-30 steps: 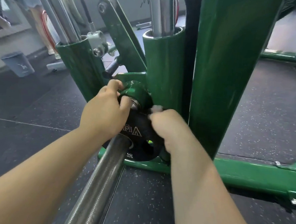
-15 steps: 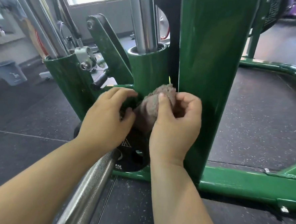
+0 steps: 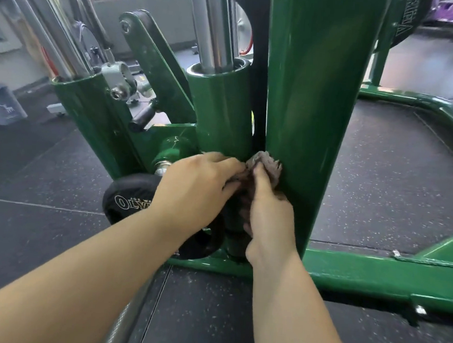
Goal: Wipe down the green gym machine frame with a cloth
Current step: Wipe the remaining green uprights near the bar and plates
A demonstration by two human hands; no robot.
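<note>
The green gym machine frame point(image 3: 309, 102) fills the middle of the view, with a wide upright post and a round sleeve tube point(image 3: 221, 112) beside it. A grey-brown cloth point(image 3: 267, 163) is bunched at the gap between the tube and the post, low down. My right hand point(image 3: 269, 216) grips the cloth and holds it against the post's left edge. My left hand point(image 3: 198, 188) lies next to it, fingers touching the cloth's left side, above a black weight plate point(image 3: 124, 202). Whether the left fingers pinch the cloth is hidden.
A chrome bar point(image 3: 120, 326) runs under my left forearm toward the plate. Green base rails point(image 3: 372, 275) lie on the speckled black rubber floor. A grey bin point(image 3: 4, 104) stands far left. More chrome rods point(image 3: 215, 25) rise from the tubes.
The cloth came out from low behind the plate and rose between both hands. It now sits against the post's left edge, with the right hand turned onto it.
</note>
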